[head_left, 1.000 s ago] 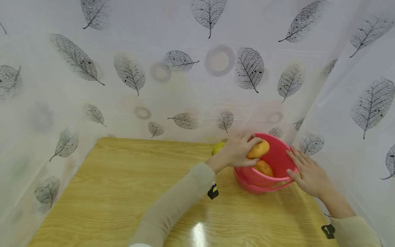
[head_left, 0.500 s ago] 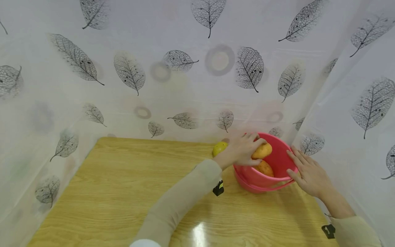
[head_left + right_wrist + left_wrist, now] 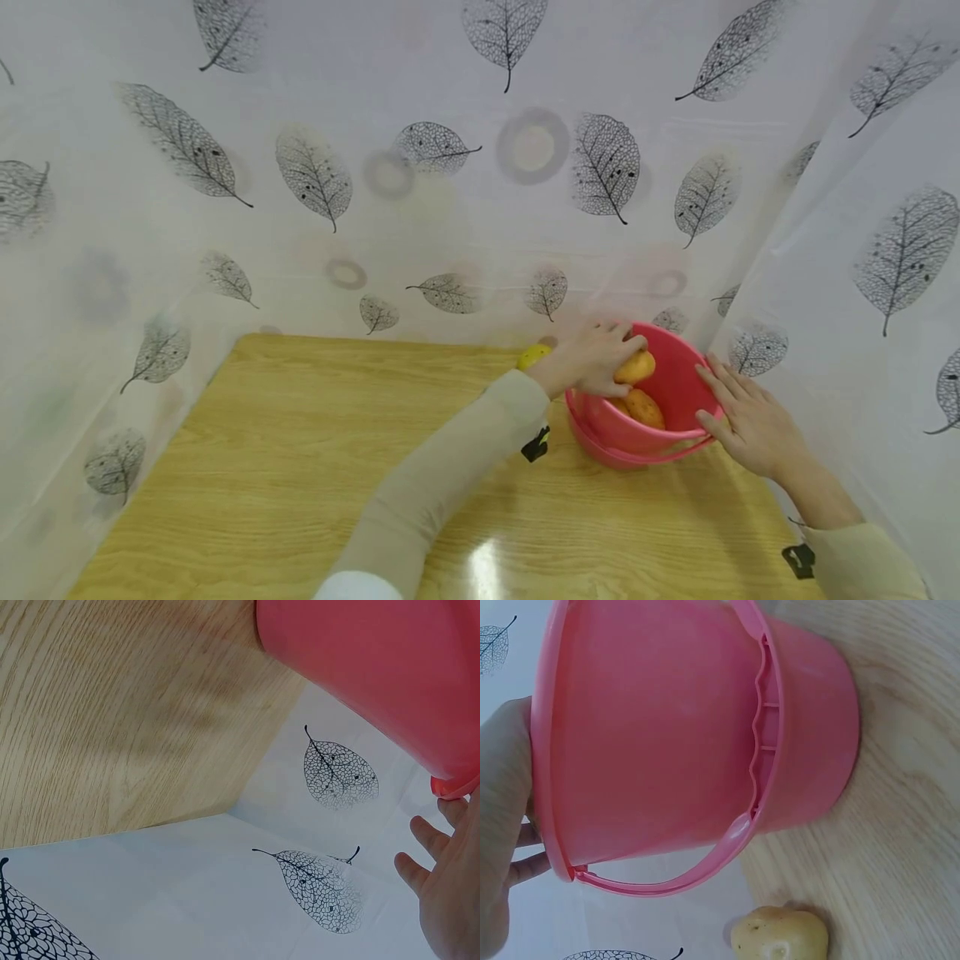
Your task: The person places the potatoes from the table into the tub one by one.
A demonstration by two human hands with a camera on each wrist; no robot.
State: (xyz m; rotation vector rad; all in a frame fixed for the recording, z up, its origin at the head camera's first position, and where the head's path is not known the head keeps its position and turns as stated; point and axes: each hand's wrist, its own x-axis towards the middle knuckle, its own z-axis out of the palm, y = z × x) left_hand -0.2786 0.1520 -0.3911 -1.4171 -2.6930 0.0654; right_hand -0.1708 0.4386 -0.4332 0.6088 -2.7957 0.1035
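Observation:
At the table's right side a pink bucket (image 3: 678, 358) stands, its handle hanging down the near side. My left hand (image 3: 588, 362) reaches over the left rim and grips a potato (image 3: 637, 367) in the bucket's mouth. Below it another potato (image 3: 645, 408) lies inside, with part of one more beside it. Straight fingers of my right hand (image 3: 757, 429) rest on the right rim. From the left wrist view, the left hand (image 3: 499, 802) largely hides what it grips behind the bucket wall (image 3: 660, 735). The right wrist view has the right hand (image 3: 454, 885) at the rim.
A yellow, speckled, potato-like thing (image 3: 780, 934) sits on the table left of the bucket, near the back edge. The wooden table (image 3: 300, 433) is bounded by leaf-printed sheeting (image 3: 450, 225) at the back and sides.
My left hand and forearm have shifted slightly right with the potato, further over the bucket. More of the potatoes below shows now. The right hand has stayed on the rim.

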